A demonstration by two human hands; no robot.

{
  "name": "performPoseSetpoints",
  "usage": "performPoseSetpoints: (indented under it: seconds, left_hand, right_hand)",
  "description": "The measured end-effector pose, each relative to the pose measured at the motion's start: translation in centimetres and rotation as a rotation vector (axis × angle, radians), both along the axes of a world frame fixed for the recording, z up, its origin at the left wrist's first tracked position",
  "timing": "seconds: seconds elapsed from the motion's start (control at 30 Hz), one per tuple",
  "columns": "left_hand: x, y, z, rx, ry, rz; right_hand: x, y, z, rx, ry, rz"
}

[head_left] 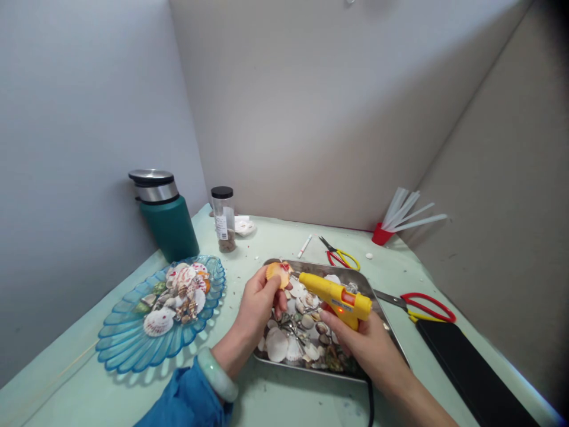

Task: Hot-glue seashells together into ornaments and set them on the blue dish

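Your left hand [258, 296] pinches an orange fan-shaped shell [275, 274] above the rectangular metal tray [361, 281], while your right hand [368, 344] has its grip closed around a yellow plastic glue gun [326, 289].

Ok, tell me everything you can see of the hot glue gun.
The hot glue gun is yellow, apparently plastic, with a glowing orange-red light on its side. The right hand's grip holds its handle, above the metal tray. Its nozzle points leftward at an orange scallop shell; whether they touch is unclear.
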State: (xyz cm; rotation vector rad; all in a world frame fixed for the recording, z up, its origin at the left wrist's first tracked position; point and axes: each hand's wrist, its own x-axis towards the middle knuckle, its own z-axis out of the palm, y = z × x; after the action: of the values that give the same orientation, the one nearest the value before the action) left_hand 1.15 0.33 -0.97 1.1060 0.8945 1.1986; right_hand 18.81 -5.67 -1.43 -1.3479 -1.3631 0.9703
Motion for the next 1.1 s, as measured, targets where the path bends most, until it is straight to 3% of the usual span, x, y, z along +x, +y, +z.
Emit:
performPoseSetpoints:
  seconds: [0.6,1.1]
  left_hand:
    - [-0.02,-0.16,0.16,0.047,0.077,0.009]
    - [0.24,-0.57,0.79,0.006,0.098,-0.087]
  right_hand:
    - [0.16,0.02,-0.32,0.012,-0.027,-0.015]
    - [-0.17,-0.1,-0.15,0.026,-0.036,-0.029]
